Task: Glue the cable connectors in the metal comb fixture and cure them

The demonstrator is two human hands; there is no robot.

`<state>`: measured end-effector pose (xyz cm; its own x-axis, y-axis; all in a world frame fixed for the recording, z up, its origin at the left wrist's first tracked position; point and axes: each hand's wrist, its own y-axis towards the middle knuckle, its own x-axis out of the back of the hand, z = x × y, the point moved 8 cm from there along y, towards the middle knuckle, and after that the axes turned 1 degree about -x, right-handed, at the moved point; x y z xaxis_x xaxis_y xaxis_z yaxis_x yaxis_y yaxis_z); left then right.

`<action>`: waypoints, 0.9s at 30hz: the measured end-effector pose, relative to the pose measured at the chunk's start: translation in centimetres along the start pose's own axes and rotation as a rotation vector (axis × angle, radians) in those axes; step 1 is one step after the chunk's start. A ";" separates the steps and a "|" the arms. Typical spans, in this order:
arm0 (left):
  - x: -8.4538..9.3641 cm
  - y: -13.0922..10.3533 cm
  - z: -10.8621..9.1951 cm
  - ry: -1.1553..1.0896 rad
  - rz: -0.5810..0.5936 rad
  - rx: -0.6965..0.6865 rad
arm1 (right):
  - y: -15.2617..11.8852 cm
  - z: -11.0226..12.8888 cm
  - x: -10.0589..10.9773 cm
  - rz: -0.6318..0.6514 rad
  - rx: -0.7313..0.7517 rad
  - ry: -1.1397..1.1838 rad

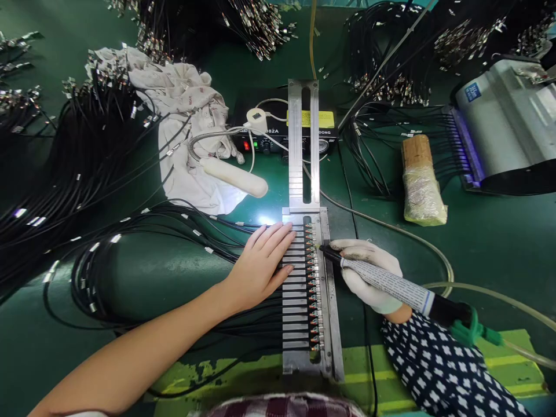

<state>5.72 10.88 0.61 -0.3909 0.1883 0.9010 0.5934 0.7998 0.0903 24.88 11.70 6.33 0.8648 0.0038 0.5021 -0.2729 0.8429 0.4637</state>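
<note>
My left hand (263, 263) is bare and lies flat, fingers stretched out, on the upper part of a slotted metal fixture (297, 360). Beneath it run black cables, one to a slot, which end in a column of small metal connectors (314, 317) with orange wires. My right hand (376, 272), in a white glove, grips a dispensing syringe (386, 284) wrapped in printed paper. The syringe's dark tip points left at the upper connectors; whether it touches one I cannot tell. A green clamp (471, 330) joins its rear end to a clear hose (519, 347).
A lit white lamp (237, 176) hangs above the fixture. Behind stands a black dispenser controller (271, 142). Cable bundles (91, 133) and a white cloth (191, 139) lie left. A wrapped wooden block (423, 179) and a curved metal unit with violet light (512, 127) stand right.
</note>
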 end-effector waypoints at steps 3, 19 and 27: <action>0.0 0.0 0.0 -0.003 0.000 0.000 | 0.1 -0.1 -0.1 0.009 -0.019 0.007; 0.0 0.0 0.1 -0.031 -0.018 0.002 | -1.2 0.7 0.0 0.053 0.048 -0.047; -0.1 0.0 0.1 0.004 0.002 -0.005 | -0.9 0.5 -0.1 0.050 0.033 -0.047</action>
<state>5.65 10.90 0.46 -0.3868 0.1874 0.9029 0.5980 0.7964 0.0909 24.81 10.66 6.28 0.8292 0.0199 0.5586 -0.3299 0.8242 0.4603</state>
